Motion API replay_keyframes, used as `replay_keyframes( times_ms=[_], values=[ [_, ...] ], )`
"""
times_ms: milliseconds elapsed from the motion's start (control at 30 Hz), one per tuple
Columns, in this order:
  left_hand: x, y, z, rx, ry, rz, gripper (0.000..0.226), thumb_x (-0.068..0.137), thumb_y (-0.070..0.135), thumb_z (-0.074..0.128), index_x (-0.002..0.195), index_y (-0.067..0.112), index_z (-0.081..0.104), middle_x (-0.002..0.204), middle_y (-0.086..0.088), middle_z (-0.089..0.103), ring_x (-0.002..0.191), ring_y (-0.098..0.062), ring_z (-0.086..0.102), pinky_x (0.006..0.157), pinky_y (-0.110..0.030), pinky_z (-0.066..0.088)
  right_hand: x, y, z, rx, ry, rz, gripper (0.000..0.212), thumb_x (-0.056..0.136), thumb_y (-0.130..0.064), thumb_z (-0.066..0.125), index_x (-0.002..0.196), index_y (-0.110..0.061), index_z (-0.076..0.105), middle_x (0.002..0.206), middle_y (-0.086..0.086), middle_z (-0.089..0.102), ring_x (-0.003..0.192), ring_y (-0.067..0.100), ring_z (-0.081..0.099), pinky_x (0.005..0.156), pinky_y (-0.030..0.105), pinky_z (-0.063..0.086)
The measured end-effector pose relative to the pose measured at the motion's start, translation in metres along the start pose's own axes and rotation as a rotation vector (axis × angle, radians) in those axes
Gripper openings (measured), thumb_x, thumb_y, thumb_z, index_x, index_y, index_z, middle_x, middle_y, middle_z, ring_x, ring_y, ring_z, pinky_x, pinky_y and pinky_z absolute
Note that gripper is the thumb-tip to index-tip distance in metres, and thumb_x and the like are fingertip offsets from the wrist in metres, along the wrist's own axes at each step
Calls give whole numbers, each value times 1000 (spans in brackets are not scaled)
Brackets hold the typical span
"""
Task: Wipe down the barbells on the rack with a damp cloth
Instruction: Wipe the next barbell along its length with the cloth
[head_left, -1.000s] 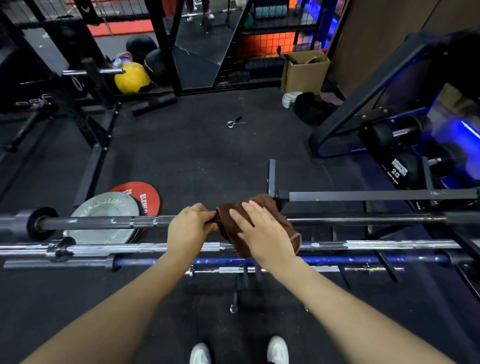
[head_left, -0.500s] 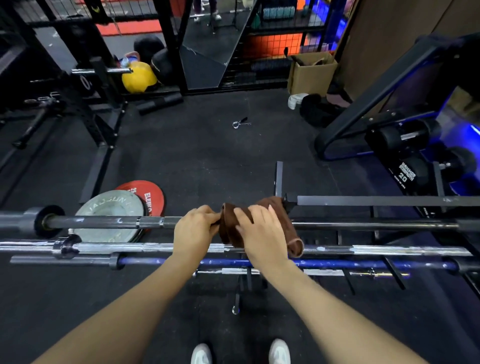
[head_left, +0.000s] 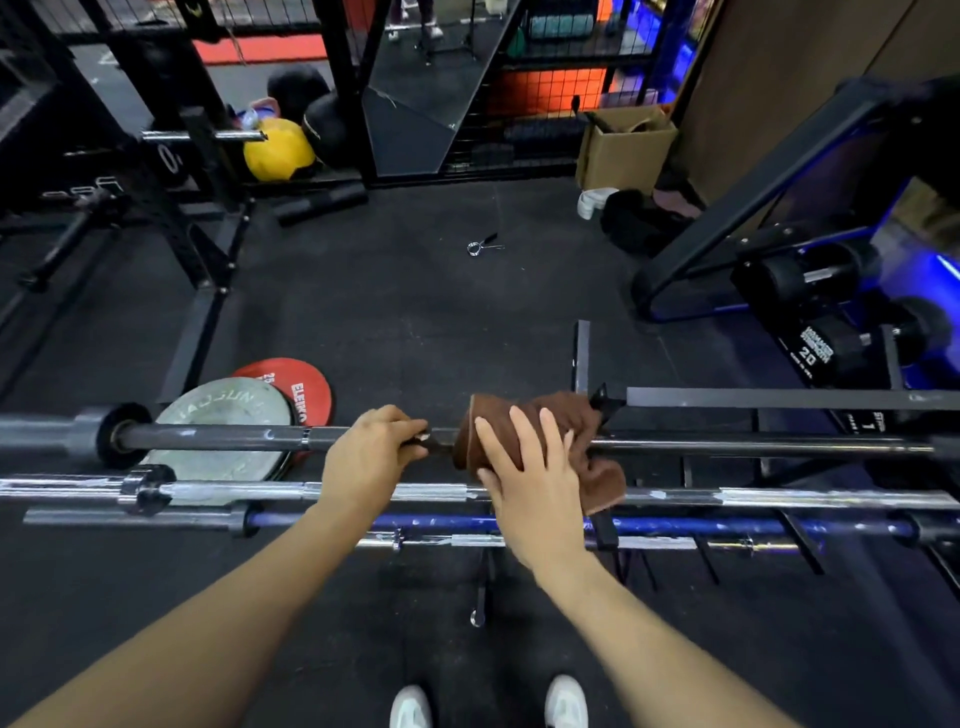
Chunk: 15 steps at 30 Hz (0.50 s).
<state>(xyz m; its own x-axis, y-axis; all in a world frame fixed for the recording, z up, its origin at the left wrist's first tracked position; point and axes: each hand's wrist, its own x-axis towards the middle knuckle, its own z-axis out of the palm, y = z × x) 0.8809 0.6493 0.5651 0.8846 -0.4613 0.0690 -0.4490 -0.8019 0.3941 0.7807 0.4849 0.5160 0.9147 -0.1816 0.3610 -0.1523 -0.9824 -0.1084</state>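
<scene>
Head view: left hand (head_left: 370, 457) grips the black bar (head_left: 218, 437) on the rack's far rail, steadying it, while right hand (head_left: 530, 467) presses a cloth (head_left: 566, 415) around it, fingers flat.

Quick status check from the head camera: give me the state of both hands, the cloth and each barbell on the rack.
left hand: gripping the dark barbell, beside the cloth.
right hand: fingers straight, pressing on the cloth.
brown cloth: draped over the dark barbell.
dark barbell: lying level on the rack.
chrome barbell: racked, untouched.
blue barbell: racked lower, untouched.
rack: holding the bars.
</scene>
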Motion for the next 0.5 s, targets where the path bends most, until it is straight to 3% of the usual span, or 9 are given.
replay_keyframes(
  times_ms=[67, 167, 233, 333, 400, 467, 500],
  values=[
    [0, 1, 1, 14, 20, 20, 31, 83, 22, 71, 113, 16, 70, 103, -2, 66, 96, -24, 59, 73, -35, 48, 11, -3, 4, -19, 31, 62, 42, 84, -40, 66, 124, -31, 60, 122, 8, 59, 118, 36, 48, 101, 55, 38],
    [-2, -4, 4, 37, 57, 79, 28, 76, 20, 77, 103, 17, 74, 91, -1, 68, 82, -27, 62, 59, -34, 50, 24, 5, 3, -116, 4, 6, 33, 91, -48, 43, 112, -32, 62, 108, 7, 61, 99, 32, 55, 95, 51, 41],
    [-1, -10, 5, 53, 85, 110, 27, 73, 20, 80, 100, 19, 75, 87, 1, 68, 75, -26, 63, 53, -32, 49, 35, 7, 1, -140, -40, -15, 37, 92, -50, 35, 102, -29, 64, 96, 8, 62, 83, 31, 57, 77, 45, 47],
    [0, -11, 2, 45, 73, 138, 26, 79, 26, 74, 104, 22, 74, 93, 4, 68, 83, -23, 63, 57, -29, 46, 59, 1, 1, -122, -13, 149, 43, 91, -46, 33, 77, -23, 65, 68, 5, 60, 60, 31, 58, 52, 33, 40],
    [1, -11, -1, 28, 34, 136, 27, 83, 31, 69, 109, 25, 72, 99, 5, 67, 92, -20, 61, 62, -27, 43, 54, -3, 1, -107, 41, 186, 41, 92, -43, 34, 81, -21, 67, 71, 4, 61, 65, 31, 59, 56, 34, 42],
    [1, -13, -1, 26, 29, 143, 29, 84, 34, 66, 111, 26, 70, 101, 5, 66, 96, -20, 60, 64, -27, 41, 28, -11, 6, -68, 96, 183, 36, 93, -38, 38, 102, -22, 69, 95, 6, 63, 91, 32, 57, 82, 44, 48],
    [1, -13, -1, 41, 22, 146, 30, 85, 36, 64, 114, 27, 69, 104, 5, 65, 98, -19, 59, 63, -28, 42, 16, -19, 8, -52, 112, 189, 37, 94, -37, 39, 114, -23, 67, 109, 7, 62, 106, 33, 52, 96, 49, 43]
  ],
)
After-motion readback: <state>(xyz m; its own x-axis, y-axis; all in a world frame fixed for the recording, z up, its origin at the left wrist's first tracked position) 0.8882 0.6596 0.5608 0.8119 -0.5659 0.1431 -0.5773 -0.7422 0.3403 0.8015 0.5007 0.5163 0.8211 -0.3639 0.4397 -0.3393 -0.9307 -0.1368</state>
